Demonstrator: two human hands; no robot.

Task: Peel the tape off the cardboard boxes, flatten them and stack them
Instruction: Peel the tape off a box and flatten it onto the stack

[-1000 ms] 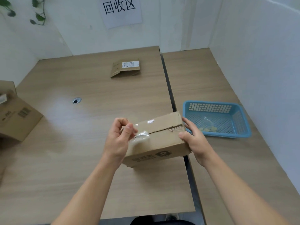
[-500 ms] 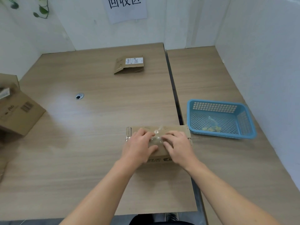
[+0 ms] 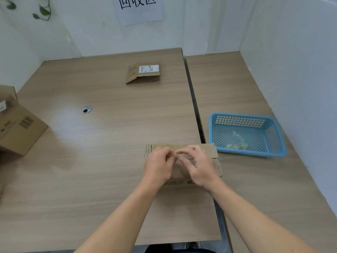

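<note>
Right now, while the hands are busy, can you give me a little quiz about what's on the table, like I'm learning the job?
1. True or false: the blue basket has crumpled scraps in it.
2. Pick one: where does the flattened box lie? A) at the far end of the table; B) inside the basket; C) under the hands.
3. Short answer: what are the left hand and the right hand both touching?

Key: 1) True. 2) A. 3) The small box at the near edge, just left of the basket.
</note>
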